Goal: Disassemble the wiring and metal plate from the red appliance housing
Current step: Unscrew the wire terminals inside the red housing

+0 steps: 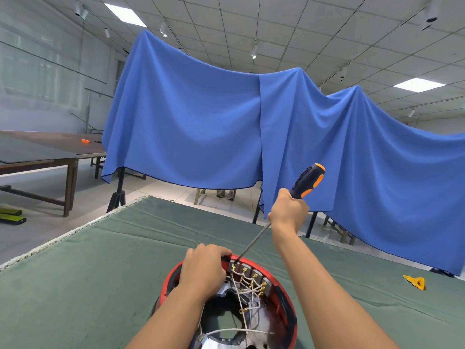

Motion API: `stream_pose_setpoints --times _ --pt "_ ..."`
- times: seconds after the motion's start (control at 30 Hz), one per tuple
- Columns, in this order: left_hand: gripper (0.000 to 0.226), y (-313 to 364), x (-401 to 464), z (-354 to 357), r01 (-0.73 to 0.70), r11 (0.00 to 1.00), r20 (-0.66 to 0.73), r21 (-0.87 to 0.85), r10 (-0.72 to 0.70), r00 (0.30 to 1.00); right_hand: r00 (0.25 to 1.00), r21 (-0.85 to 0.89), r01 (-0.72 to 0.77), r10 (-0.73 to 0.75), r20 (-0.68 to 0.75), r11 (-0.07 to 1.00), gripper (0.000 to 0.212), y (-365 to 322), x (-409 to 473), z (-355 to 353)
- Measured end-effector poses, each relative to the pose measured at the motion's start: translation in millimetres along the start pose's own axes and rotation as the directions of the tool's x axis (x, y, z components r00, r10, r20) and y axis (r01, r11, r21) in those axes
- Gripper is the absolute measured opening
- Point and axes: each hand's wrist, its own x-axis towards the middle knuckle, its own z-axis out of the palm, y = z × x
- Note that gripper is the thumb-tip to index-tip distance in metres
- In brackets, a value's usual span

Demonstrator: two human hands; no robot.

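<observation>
Housing (284,293) under L hand (203,268); R hand (289,210) grips screwdriver (308,181) above.

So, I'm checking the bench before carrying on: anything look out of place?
Only a crumpled yellow scrap lying loose on the green table cover, right of the red housing, apart from the work.

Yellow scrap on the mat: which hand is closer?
Right. The right hand, gripping the screwdriver, is up and left of the yellow scrap; the left hand grips the red housing rim, farther left.
</observation>
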Motion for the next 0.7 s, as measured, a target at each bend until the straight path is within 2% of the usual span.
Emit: stream_pose_setpoints --times 0.23,0.37,0.53,0.7 --pt "0.056 -4 4 3 -0.027 1.000 0.016 -0.007 0.027 1.000 0.993 0.032 -0.115 0.115 0.006 0.993 0.022 0 9 -2" --pt "0.056 -4 5 4 -0.027 1.000 0.017 -0.008 0.027 0.999 0.991 0.103 -0.135 0.131 0.039 0.985 0.019 -4 5 -7" --pt "0.053 -2 5 3 -0.027 1.000 0.017 -0.008 0.027 0.999 0.996 0.238 -0.006 -0.015 0.085 0.971 0.024 -15 -7 -17" --pt "0.053 -1 5 2 -0.018 1.000 0.014 -0.010 0.018 1.000 0.983 0.240 0.079 -0.115 0.140 0.967 0.023 -14 -22 -17"
